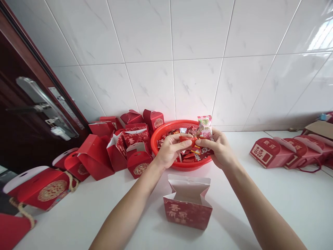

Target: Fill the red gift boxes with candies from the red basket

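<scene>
Both of my hands are over a red plastic basket (158, 133) full of wrapped sweets. My left hand (170, 149) pinches a small red-wrapped candy (189, 139) between thumb and fingers. The thumb of my right hand (221, 149) meets the same candy from the other side. A pink and white candy packet (205, 126) stands upright in the fingers of my right hand. Below the basket, nearer to me, an open red paper gift box (187, 212) stands on the white tabletop (145, 225). Its top gapes, showing a pale inside.
Several red gift boxes (96, 156) crowd the left side, some with rope handles. More red boxes (272, 152) lean together at the right, near a cardboard box (318, 128). A tiled wall (148, 83) closes the back, and a dark door (23, 128) stands at the left.
</scene>
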`<action>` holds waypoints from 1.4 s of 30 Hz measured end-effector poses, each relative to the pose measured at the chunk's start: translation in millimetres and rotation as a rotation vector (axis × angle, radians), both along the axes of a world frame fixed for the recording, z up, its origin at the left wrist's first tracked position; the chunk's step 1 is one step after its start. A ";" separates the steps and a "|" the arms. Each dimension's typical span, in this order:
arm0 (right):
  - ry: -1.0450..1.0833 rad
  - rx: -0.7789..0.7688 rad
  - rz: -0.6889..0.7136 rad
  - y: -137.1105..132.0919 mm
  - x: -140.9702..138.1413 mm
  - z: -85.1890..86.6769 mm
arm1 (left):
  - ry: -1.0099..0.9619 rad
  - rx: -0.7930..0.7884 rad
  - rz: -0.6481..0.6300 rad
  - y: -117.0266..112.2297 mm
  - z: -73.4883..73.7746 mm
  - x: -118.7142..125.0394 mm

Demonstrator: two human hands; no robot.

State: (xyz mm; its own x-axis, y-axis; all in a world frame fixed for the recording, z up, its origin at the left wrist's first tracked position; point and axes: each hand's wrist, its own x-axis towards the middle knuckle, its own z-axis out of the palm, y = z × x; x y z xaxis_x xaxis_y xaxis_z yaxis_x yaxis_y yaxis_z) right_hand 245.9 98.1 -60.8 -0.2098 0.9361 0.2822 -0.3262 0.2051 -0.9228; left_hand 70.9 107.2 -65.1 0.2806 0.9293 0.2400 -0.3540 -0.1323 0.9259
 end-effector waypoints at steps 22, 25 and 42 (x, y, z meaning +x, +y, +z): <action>0.073 -0.026 -0.156 3.5 -6.2 -2.2 | -0.036 -0.063 0.090 -4.1 5.6 2.6; 0.064 -0.026 -0.211 2.6 -8.5 -3.7 | 0.046 -0.069 0.077 -4.7 0.8 7.1; 0.120 -0.085 -0.010 -0.6 -8.8 -1.5 | -0.014 0.065 0.349 2.0 1.9 -0.8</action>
